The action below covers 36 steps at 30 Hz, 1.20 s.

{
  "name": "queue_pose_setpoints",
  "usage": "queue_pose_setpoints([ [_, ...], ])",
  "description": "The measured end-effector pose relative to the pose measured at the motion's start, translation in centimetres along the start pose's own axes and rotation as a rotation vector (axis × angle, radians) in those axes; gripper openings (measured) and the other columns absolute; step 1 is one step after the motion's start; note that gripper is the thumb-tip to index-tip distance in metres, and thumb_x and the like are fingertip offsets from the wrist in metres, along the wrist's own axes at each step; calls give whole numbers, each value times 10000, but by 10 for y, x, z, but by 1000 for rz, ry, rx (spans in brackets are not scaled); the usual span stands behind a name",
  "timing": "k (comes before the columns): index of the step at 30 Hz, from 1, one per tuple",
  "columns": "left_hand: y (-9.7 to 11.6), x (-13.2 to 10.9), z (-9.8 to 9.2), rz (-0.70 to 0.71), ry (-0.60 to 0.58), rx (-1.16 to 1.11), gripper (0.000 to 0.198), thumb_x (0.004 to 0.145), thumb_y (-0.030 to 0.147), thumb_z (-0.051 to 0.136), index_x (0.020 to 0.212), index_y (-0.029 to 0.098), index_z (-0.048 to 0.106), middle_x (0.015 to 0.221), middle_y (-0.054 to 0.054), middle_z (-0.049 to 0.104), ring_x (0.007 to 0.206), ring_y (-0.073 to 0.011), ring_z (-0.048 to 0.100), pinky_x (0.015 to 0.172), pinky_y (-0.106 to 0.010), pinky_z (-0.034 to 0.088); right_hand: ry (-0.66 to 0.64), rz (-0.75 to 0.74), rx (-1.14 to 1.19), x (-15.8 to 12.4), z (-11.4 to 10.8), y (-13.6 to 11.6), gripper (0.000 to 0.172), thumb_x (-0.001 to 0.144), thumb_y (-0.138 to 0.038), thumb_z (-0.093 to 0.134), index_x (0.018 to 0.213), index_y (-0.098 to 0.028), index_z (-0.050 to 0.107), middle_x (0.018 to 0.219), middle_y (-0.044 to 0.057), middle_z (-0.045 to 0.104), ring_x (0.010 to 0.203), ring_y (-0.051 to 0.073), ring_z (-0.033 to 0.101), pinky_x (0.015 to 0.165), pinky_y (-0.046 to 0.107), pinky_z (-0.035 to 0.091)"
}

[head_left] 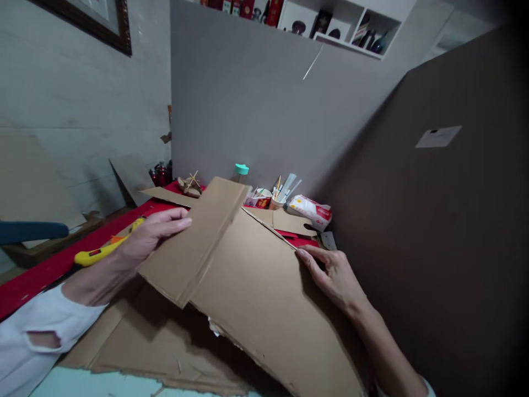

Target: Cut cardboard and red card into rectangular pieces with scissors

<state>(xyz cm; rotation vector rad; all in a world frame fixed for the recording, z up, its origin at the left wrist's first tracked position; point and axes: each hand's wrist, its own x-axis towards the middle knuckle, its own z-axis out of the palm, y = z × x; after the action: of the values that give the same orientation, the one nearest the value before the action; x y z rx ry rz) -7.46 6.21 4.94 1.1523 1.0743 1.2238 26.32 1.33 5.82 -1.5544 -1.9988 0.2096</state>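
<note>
A large cut piece of brown cardboard (252, 275), with a creased flap along its left side, is lifted and tilted in front of me. My left hand (159, 234) grips the flap's left edge, thumb on top and fingers partly hidden behind it. At the upper right edge, my right hand (330, 273) pinches the same cardboard between thumb and fingers. Below it lies another cardboard sheet (144, 336) with a ragged front edge, in shadow. A yellow-handled tool (97, 255) rests left of my left wrist; its working end is hidden.
A red cloth (45, 270) covers the table. Toward the back stand a cup of sticks (279, 201), a jar with a turquoise lid (242, 170) and a tissue pack (312, 211). Grey panels (248, 99) rise behind and at right. A blue bar (33, 232) juts in at left.
</note>
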Motion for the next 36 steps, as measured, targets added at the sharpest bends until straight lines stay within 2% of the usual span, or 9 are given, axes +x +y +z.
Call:
queue_pose_setpoints([
  [4, -12, -2, 6, -72, -192, 1, 310, 667, 429, 783, 718, 199, 582, 668, 28, 581, 551, -136, 531, 491, -225, 410, -28, -53, -56, 8, -8, 0, 438, 971, -463, 474, 861, -151, 760, 756, 31, 732, 718, 219, 672, 657, 266, 434],
  [8, -25, -2, 9, -76, -272, 5, 325, 692, 447, 760, 711, 203, 546, 681, 33, 545, 584, -133, 497, 516, -229, 401, 3, -53, -91, 11, -17, 7, 458, 972, -468, 470, 930, -130, 776, 840, 57, 770, 768, 248, 706, 658, 273, 452],
  [11, -33, -2, 10, -62, -279, 22, 335, 713, 451, 749, 703, 207, 519, 676, 43, 505, 588, -127, 467, 514, -221, 381, 32, -37, -103, 10, -19, 13, 476, 971, -471, 470, 970, -110, 780, 885, 75, 783, 805, 275, 718, 662, 281, 461],
  [16, -34, -3, 11, -47, -218, 40, 366, 693, 459, 775, 699, 214, 502, 658, 61, 479, 570, -117, 439, 486, -206, 344, 32, -10, -88, 7, -16, 16, 463, 972, -473, 467, 938, -134, 781, 863, 69, 782, 817, 277, 712, 667, 286, 461],
  [24, -30, -4, 13, -84, -88, -88, 327, 672, 427, 775, 731, 224, 526, 631, 56, 566, 545, -152, 546, 482, -248, 430, -29, 21, -5, 6, -14, 9, 416, 931, -504, 536, 869, -155, 754, 799, 28, 744, 733, 209, 651, 628, 253, 429],
  [28, -27, 1, 8, -56, 62, -176, 290, 681, 380, 779, 747, 223, 545, 661, 62, 599, 568, -141, 559, 507, -251, 468, 68, 90, 39, 6, -9, 9, 474, 957, -514, 463, 756, -154, 697, 703, 19, 664, 674, 188, 593, 587, 250, 393],
  [32, -25, 7, -3, 14, 231, -236, 187, 743, 319, 750, 736, 251, 576, 713, 67, 636, 697, -166, 586, 568, -261, 499, 205, 165, 90, 5, 3, 14, 433, 955, -489, 440, 775, -158, 654, 710, 27, 641, 671, 184, 569, 600, 254, 397],
  [36, -26, 8, -4, 56, 241, -264, 141, 774, 321, 732, 737, 275, 603, 766, 53, 663, 793, -195, 602, 643, -277, 533, 219, 168, 181, 0, 22, 12, 379, 952, -473, 425, 846, -171, 628, 783, 40, 665, 712, 187, 576, 643, 262, 442],
])
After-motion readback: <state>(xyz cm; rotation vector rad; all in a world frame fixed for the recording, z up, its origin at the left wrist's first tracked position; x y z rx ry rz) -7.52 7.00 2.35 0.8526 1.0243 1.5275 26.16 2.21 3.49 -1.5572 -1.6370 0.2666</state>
